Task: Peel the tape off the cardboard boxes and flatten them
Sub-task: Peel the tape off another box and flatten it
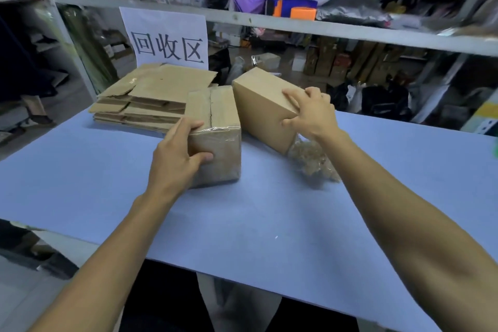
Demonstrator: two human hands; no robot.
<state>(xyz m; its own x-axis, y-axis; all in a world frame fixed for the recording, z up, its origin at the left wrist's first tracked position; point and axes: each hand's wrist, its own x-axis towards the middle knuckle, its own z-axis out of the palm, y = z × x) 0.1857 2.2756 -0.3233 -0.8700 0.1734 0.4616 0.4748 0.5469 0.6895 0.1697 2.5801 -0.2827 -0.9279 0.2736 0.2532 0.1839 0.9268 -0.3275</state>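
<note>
The left hand (179,155) grips the near corner of a taped box (218,129) standing on the table (107,170). The right hand (310,113) clasps a tilted box (258,108) just beside it. Beyond the left hand lies flattened cardboard (151,97) under a sign (165,38) reading "回收区". Crumpled tape (312,159) lies under the right wrist.

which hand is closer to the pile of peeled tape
Right. The right hand grips the tilted box just above the tape pile. The left hand holds the taped box, which stands between it and the pile.
</note>
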